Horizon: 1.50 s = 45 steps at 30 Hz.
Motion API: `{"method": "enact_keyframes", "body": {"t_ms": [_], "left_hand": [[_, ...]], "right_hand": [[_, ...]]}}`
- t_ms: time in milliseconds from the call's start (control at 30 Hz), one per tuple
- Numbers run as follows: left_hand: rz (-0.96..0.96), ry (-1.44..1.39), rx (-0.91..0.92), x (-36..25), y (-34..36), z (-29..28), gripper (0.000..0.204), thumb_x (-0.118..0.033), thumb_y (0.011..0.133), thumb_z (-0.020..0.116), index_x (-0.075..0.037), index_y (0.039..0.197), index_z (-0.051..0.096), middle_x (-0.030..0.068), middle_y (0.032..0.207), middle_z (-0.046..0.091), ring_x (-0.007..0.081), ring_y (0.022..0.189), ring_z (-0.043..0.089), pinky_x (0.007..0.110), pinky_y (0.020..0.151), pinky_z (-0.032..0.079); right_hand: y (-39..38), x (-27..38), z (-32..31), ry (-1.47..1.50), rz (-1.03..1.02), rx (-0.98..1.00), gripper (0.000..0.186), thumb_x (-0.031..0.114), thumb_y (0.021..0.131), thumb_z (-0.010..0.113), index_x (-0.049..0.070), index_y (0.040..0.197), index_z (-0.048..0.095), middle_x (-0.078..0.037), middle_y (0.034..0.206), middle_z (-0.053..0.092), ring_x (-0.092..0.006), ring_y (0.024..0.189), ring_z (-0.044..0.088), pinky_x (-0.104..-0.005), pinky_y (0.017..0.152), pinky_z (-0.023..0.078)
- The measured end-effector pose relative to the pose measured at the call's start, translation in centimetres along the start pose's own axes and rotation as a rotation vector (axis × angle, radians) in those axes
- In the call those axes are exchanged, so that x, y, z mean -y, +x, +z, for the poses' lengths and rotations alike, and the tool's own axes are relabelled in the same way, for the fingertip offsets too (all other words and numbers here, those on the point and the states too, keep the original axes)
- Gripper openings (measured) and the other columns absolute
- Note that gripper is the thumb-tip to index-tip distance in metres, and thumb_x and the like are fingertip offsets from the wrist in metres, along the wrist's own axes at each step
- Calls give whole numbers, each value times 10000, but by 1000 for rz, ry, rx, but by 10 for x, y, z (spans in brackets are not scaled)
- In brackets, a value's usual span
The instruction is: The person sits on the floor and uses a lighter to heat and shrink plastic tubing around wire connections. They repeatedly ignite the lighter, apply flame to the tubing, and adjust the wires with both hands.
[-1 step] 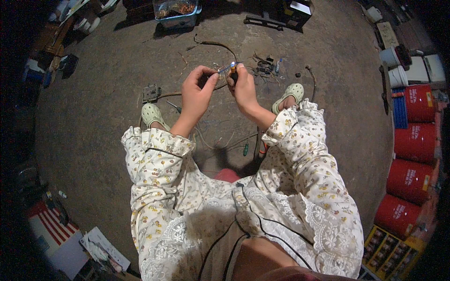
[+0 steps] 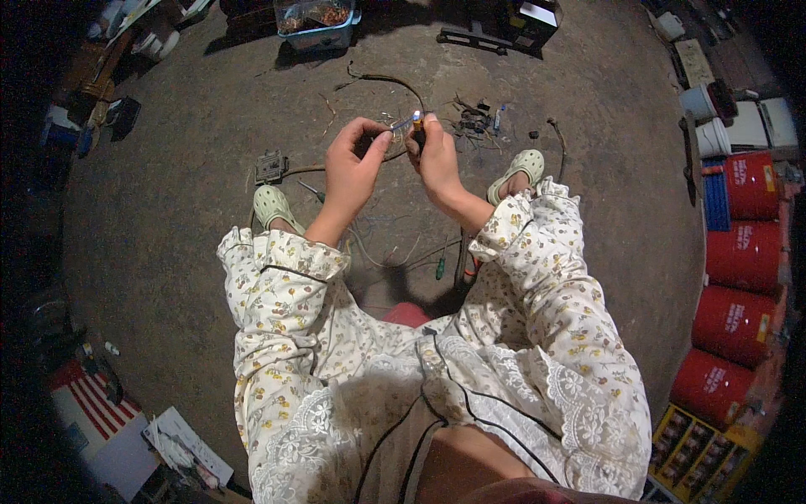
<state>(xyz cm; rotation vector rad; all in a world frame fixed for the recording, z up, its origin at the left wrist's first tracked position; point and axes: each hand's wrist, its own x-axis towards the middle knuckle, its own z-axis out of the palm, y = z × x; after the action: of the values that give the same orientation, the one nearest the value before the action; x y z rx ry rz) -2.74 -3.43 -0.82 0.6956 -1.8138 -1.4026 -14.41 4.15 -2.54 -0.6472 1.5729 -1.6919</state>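
Above the floor, the thumb and fingers of my left hand (image 2: 354, 160) pinch a thin blue wire (image 2: 403, 124) that runs across to the right. My right hand (image 2: 437, 160) is closed around a small yellow-and-black tool (image 2: 417, 126) with a bright, shiny tip; its exact kind is too small to tell. The wire meets that tip beside my right thumb. Beneath both hands lies a thick brown cable (image 2: 306, 169), joined at the left to a grey connector block (image 2: 270, 167). Thin stripped wire bits are scattered behind the hands.
Black plastic pieces (image 2: 476, 120) lie to the right of my hands. A green-handled screwdriver (image 2: 441, 268) and loose wires (image 2: 369, 252) are between my legs. At the far side stands a blue bin (image 2: 319, 38) with copper-coloured scrap. Red drums (image 2: 739, 256) line the right edge.
Almost nothing differs; the blue wire and the tool tip have shifted very slightly between my hands.
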Motion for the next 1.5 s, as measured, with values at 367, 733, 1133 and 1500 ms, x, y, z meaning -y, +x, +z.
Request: {"method": "enact_keyframes", "body": {"t_ms": [367,733,1133,1500], "left_hand": [[30,-41,-25,0,-1,2,75,-75,814,595,-6,829,569,-13,702,543,46,621,472,199,552,385],[34,-52,-21,-1,-1,1,72,-74,821,592,-7,836,572,-20,709,548,41,627,477,192,552,388],[-22,-83,6,-2,-2,-1,86,-99,836,591,-15,858,583,-25,759,566,44,710,497,191,640,394],[-232,-156,-77,20,5,-7,99,-144,820,614,-55,807,572,-46,674,500,27,541,383,194,472,290]], "right_hand": [[-1,-4,-1,-73,-28,0,510,411,940,280,41,617,418,5,564,408,-103,529,361,-296,499,297],[-3,-2,5,-38,-31,7,539,446,927,269,34,630,448,3,558,426,-109,529,368,-291,508,291],[-3,-4,5,1,6,-22,540,477,919,278,47,652,467,24,564,417,-96,514,362,-273,490,276],[11,12,-20,-95,-110,-145,356,351,823,604,34,670,548,-2,541,473,-92,503,418,-264,482,343]]}}
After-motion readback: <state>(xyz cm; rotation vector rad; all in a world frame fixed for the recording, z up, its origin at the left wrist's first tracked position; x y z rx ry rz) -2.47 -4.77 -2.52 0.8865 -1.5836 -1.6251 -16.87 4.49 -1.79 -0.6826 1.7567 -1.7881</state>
